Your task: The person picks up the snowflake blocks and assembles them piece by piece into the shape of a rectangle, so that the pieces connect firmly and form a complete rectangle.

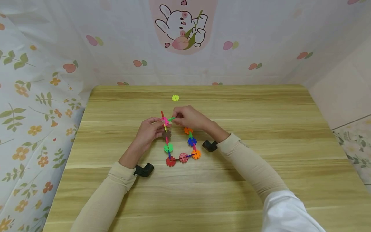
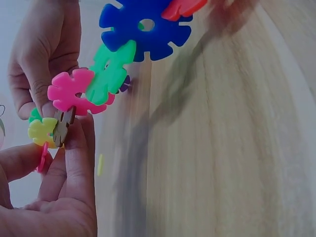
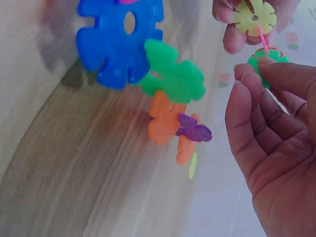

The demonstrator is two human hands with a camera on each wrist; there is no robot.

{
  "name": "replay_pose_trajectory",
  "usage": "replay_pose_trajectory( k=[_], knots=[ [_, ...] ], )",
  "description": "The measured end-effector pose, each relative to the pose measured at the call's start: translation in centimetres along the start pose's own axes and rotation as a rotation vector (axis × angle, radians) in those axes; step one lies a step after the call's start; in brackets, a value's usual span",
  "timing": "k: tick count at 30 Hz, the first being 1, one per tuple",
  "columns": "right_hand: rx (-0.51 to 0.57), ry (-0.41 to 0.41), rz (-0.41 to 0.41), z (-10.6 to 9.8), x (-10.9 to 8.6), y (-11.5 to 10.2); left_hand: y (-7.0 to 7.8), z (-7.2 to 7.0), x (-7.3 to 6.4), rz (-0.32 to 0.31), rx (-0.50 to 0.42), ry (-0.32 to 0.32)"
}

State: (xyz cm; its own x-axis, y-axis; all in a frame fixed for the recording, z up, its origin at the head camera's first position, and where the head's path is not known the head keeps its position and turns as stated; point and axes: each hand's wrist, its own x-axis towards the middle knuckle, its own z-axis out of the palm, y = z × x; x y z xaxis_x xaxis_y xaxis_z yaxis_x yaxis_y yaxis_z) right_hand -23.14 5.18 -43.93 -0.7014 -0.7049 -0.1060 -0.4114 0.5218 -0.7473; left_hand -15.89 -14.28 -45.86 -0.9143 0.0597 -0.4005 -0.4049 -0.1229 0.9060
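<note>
A chain of notched plastic snowflake discs in mixed colours bends in a U; its near run includes a red disc (image 1: 170, 161), a pink disc (image 1: 183, 157) and an orange disc (image 1: 196, 154). My left hand (image 1: 149, 131) pinches the chain's left end near a bright pink disc (image 1: 165, 121), with a yellow disc (image 2: 41, 129) and a brown disc (image 2: 63, 126) beside the fingers. Between thumb and fingers, my right hand (image 1: 189, 116) pinches a green disc (image 3: 266, 64), which touches the bright pink one. A red disc (image 1: 162, 114) sticks up from that pink disc.
One loose yellow disc (image 1: 175, 97) lies on the wooden table (image 1: 261, 129) beyond the hands. A patterned curtain (image 1: 116, 32) hangs behind the table's back edge. Black wrist cameras show below the left wrist (image 1: 145, 170) and beside the right wrist.
</note>
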Motion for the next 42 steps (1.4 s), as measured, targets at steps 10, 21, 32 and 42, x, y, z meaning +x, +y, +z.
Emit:
replay_pose_trajectory(
  k=[10,21,32,42],
  knots=[
    [-0.167,0.057,-0.086,0.8,0.0,-0.8,0.4,-0.1,-0.1,0.005,0.033,0.008],
    [-0.126,-0.095,-0.053,-1.0,0.0,-1.0,0.3,-0.1,-0.1,0.000,0.080,-0.006],
    [-0.083,-0.169,-0.165,-1.5,2.3,-1.4,-0.4,0.0,0.2,0.011,0.051,-0.116],
    [-0.017,-0.195,-0.136,-1.8,3.1,-1.9,-0.9,-0.4,0.2,0.016,0.026,-0.129]
  ],
)
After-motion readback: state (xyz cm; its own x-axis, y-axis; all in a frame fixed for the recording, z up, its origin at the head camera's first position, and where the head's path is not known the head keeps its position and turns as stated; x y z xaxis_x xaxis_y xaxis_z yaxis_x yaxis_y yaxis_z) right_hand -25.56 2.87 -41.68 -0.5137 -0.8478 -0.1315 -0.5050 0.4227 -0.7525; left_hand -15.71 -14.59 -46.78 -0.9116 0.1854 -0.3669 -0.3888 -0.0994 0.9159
